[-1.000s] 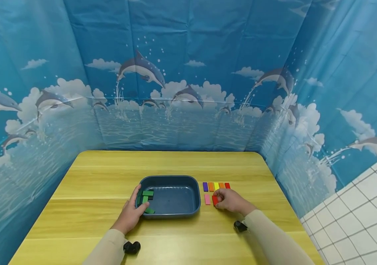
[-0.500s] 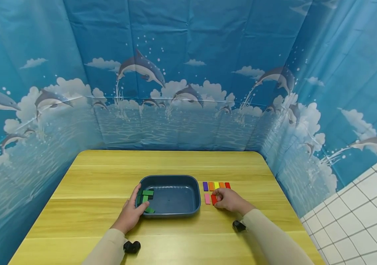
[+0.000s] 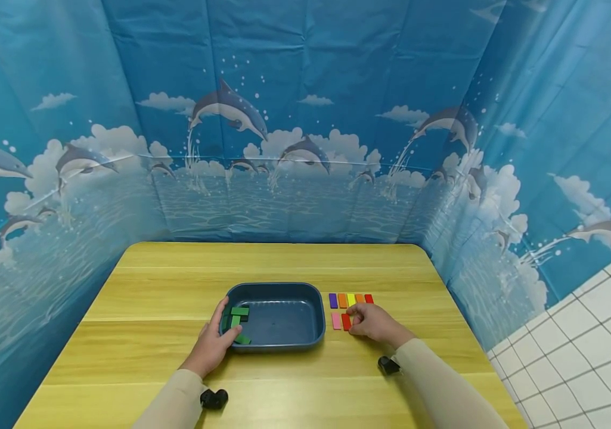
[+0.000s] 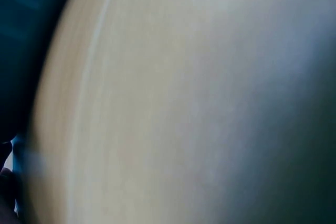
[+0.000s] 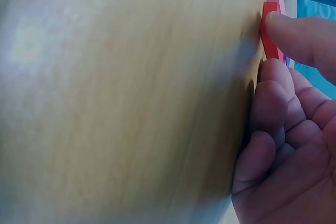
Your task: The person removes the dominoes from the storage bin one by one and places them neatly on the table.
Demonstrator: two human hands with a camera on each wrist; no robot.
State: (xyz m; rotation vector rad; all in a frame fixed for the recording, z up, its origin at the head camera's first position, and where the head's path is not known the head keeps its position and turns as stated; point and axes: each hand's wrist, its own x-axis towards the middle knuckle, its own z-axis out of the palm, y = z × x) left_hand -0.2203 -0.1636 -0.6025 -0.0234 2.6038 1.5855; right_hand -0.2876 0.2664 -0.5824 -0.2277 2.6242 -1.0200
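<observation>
Red block (image 3: pixel 346 322) shifts left, just beside the pink block (image 3: pixel 336 321) on the table (image 3: pixel 294 393), seemingly aligning the two. Right hand (image 3: pixel 374 323) pinches it, fingers curled; left hand (image 3: pixel 211 345) grips the tray (image 3: pixel 294 347).

Red block (image 3: pixel 346 322), pink block (image 3: pixel 336 321), purple block (image 3: pixel 333 301), yellow block (image 3: pixel 351 300), green blocks (image 3: pixel 240 311), navy tray (image 3: pixel 284 325), yellow wood-grain worktop (image 3: pixel 284 387), blue dolphin-print curtain (image 3: pixel 262 47), beige sleeves (image 3: pixel 176 399)

the table (image 3: pixel 284 262) looks bright, but blurred in wrist views.
</observation>
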